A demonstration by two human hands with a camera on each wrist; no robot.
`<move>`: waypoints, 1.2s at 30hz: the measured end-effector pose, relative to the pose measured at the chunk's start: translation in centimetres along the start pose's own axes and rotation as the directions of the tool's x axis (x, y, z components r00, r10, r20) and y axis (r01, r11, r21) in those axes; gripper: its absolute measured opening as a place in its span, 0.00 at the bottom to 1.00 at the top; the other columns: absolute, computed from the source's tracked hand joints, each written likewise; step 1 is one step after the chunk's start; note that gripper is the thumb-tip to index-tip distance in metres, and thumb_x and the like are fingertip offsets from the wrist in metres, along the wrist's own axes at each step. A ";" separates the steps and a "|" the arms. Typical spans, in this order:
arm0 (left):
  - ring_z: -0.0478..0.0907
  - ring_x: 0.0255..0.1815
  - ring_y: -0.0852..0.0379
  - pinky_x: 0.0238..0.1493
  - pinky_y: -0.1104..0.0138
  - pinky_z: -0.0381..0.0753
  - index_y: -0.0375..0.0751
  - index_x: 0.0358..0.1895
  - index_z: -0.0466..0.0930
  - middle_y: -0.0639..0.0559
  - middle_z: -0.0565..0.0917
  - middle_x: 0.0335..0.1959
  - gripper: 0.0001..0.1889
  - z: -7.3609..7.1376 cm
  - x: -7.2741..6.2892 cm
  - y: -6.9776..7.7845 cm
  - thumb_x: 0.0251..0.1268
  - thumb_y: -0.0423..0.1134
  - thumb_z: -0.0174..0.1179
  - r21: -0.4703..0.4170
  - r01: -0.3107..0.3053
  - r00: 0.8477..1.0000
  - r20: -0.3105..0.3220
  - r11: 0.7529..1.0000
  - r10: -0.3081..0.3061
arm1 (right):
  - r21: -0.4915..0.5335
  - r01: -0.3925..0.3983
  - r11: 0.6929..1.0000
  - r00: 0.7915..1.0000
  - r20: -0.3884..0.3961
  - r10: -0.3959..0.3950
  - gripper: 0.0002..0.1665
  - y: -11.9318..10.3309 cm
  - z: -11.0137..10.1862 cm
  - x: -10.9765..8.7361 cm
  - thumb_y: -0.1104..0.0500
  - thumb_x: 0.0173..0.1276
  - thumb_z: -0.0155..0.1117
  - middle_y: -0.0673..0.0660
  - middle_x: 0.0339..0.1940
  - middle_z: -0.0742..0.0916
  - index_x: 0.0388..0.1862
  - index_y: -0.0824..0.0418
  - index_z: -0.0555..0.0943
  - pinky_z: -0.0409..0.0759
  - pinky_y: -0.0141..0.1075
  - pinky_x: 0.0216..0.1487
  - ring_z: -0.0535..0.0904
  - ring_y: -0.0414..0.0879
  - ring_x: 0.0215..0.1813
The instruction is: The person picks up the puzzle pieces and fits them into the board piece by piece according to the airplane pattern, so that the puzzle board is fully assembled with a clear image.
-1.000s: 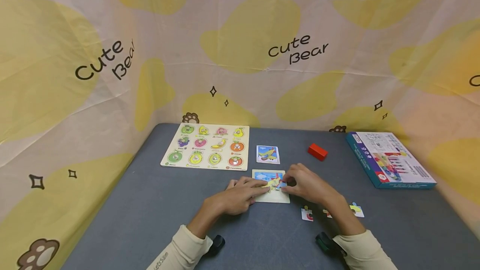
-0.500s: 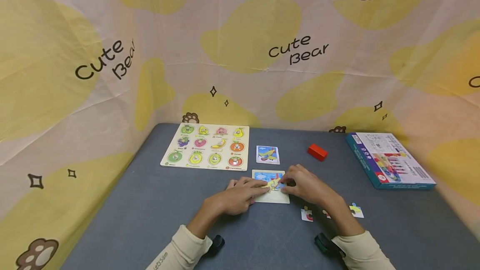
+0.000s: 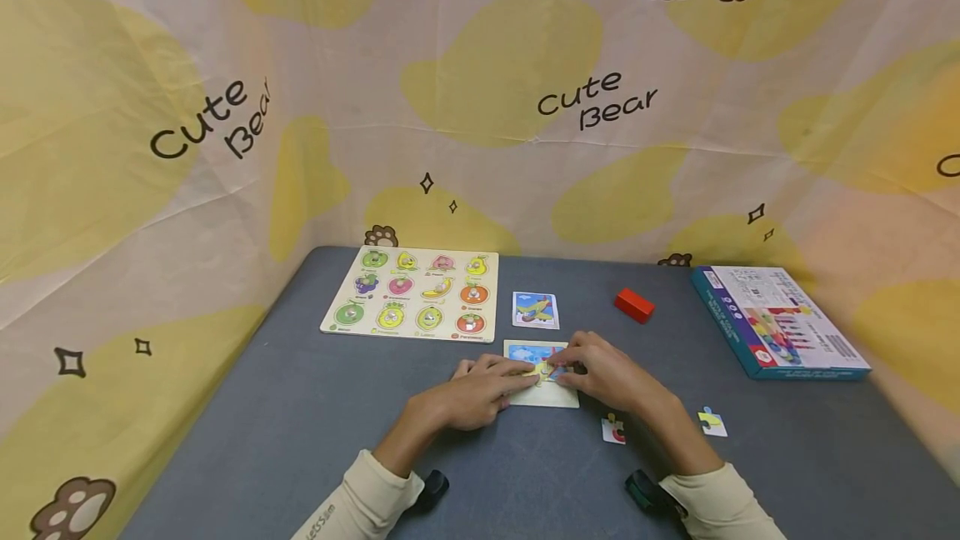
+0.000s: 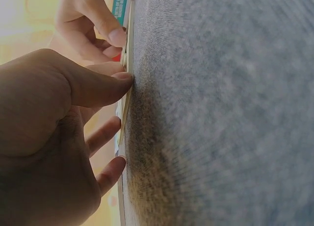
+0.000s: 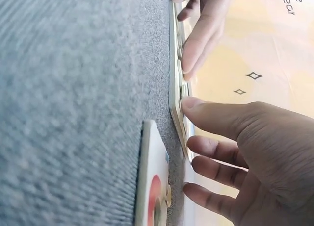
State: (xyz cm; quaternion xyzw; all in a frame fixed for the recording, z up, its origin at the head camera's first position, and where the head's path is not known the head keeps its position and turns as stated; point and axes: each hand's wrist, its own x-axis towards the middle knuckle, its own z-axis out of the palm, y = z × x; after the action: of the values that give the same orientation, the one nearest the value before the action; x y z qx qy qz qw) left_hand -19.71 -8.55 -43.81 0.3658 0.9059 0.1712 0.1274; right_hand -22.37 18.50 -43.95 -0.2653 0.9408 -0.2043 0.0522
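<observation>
A small wooden jigsaw board [image 3: 551,397] with an aeroplane picture lies between both hands in the head view. My left hand [image 3: 478,394] rests on its left side, fingers stretched over the picture; in the left wrist view the thumb [image 4: 120,84] is at the board's near edge. From the right, my right hand [image 3: 611,375] pinches a puzzle piece [image 5: 184,91] low over the picture, thumb at its edge and index finger beside the left fingertips. Most of that piece is hidden by fingers. Two loose puzzle pieces, one red and white [image 3: 613,430] and one yellow [image 3: 712,422], lie near the right forearm.
Behind the board lies an aeroplane picture card [image 3: 536,310]. A fruit puzzle board [image 3: 409,294] is at the back left. A red block [image 3: 634,305] and a flat box [image 3: 783,323] lie to the right. Printed cloth [image 3: 480,107] walls the table's back and sides.
My right hand has shifted slightly left over the jigsaw board, fingertips nearer the left hand. The right forearm now covers the middle loose piece. My left hand has stayed put.
</observation>
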 end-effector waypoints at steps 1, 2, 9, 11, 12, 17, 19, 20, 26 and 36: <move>0.61 0.80 0.51 0.64 0.49 0.64 0.60 0.82 0.66 0.61 0.65 0.83 0.28 0.0 0.0 0.0 0.85 0.37 0.49 0.000 -0.001 1.000 0.000 1.000 0.001 | -0.002 0.008 1.000 1.000 -0.003 -0.008 0.17 0.0 0.1 0.0 0.55 0.70 0.77 0.47 0.42 0.82 0.57 0.51 0.91 0.74 0.35 0.42 0.72 0.43 0.44; 0.61 0.80 0.51 0.64 0.49 0.64 0.60 0.82 0.66 0.62 0.64 0.83 0.28 0.0 0.0 0.0 0.85 0.37 0.48 -0.001 -0.001 1.000 0.000 1.000 0.001 | -0.006 0.012 1.000 1.000 -0.006 -0.012 0.17 -0.1 0.1 0.0 0.56 0.70 0.77 0.48 0.42 0.81 0.57 0.51 0.91 0.73 0.34 0.41 0.72 0.43 0.44; 0.61 0.80 0.51 0.64 0.49 0.64 0.61 0.82 0.66 0.63 0.64 0.83 0.28 0.0 0.0 -0.1 0.85 0.37 0.49 -0.004 0.005 1.000 0.002 1.000 -0.005 | -0.013 0.023 1.000 1.000 -0.019 -0.023 0.17 -0.1 0.2 0.0 0.56 0.70 0.77 0.48 0.40 0.80 0.57 0.52 0.92 0.72 0.32 0.38 0.71 0.42 0.41; 0.61 0.80 0.51 0.64 0.50 0.64 0.61 0.82 0.66 0.63 0.64 0.83 0.28 0.0 0.0 -0.1 0.85 0.37 0.49 -0.007 0.006 1.000 0.004 1.000 -0.006 | -0.011 0.020 1.000 1.000 -0.015 -0.020 0.18 -0.2 0.1 0.0 0.57 0.69 0.77 0.49 0.40 0.80 0.58 0.52 0.92 0.72 0.32 0.37 0.71 0.42 0.41; 0.61 0.80 0.51 0.64 0.50 0.64 0.61 0.82 0.66 0.63 0.64 0.83 0.28 0.0 0.0 0.0 0.85 0.37 0.49 -0.006 0.008 1.000 0.005 1.000 -0.008 | -0.012 0.019 1.000 1.000 -0.013 -0.019 0.18 -0.2 0.1 0.0 0.57 0.69 0.77 0.49 0.40 0.80 0.58 0.53 0.91 0.71 0.32 0.37 0.70 0.42 0.40; 0.61 0.81 0.50 0.65 0.49 0.64 0.61 0.83 0.65 0.62 0.64 0.83 0.28 -0.1 0.0 0.1 0.85 0.37 0.49 0.002 0.011 1.000 0.012 1.000 -0.011 | -0.015 0.015 1.000 1.000 -0.006 -0.015 0.19 -0.4 0.0 -0.1 0.57 0.69 0.77 0.48 0.39 0.79 0.59 0.53 0.91 0.72 0.32 0.36 0.70 0.42 0.40; 0.60 0.81 0.50 0.65 0.48 0.64 0.61 0.83 0.65 0.62 0.64 0.83 0.29 -0.1 0.0 0.1 0.85 0.37 0.49 0.004 0.012 1.000 0.014 1.000 -0.013 | -0.017 0.016 1.000 1.000 -0.008 -0.016 0.19 -0.5 0.0 -0.1 0.57 0.69 0.77 0.48 0.39 0.79 0.58 0.53 0.91 0.72 0.32 0.37 0.70 0.42 0.40; 0.60 0.81 0.50 0.65 0.48 0.64 0.61 0.83 0.65 0.62 0.64 0.83 0.29 -0.1 0.0 0.1 0.85 0.37 0.49 0.005 0.013 1.000 0.015 1.000 -0.013 | -0.018 0.014 1.000 1.000 -0.009 -0.015 0.18 -0.5 0.0 -0.1 0.57 0.69 0.77 0.47 0.39 0.79 0.58 0.53 0.91 0.71 0.32 0.37 0.70 0.42 0.40; 0.60 0.81 0.50 0.66 0.47 0.64 0.61 0.83 0.66 0.61 0.64 0.83 0.28 -0.1 0.0 0.2 0.85 0.37 0.49 -0.002 0.014 1.000 0.015 1.000 -0.014 | -0.008 0.004 1.000 1.000 -0.004 -0.004 0.18 -0.5 -0.1 -0.1 0.57 0.70 0.77 0.48 0.40 0.79 0.58 0.53 0.91 0.71 0.33 0.37 0.70 0.42 0.40; 0.61 0.80 0.51 0.64 0.50 0.63 0.62 0.82 0.66 0.63 0.64 0.83 0.29 0.0 0.0 0.1 0.85 0.36 0.49 -0.011 0.012 1.000 0.006 1.000 -0.012 | 0.037 -0.014 0.999 1.000 0.007 0.014 0.18 0.1 -0.1 -0.1 0.55 0.70 0.76 0.49 0.42 0.81 0.58 0.51 0.91 0.73 0.34 0.38 0.72 0.43 0.41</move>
State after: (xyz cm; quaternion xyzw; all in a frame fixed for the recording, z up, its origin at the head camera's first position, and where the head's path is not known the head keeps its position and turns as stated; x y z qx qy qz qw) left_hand -19.66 -8.49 -43.74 0.3600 0.9068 0.1743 0.1333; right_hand -22.33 18.64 -43.88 -0.2583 0.9385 -0.2205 0.0617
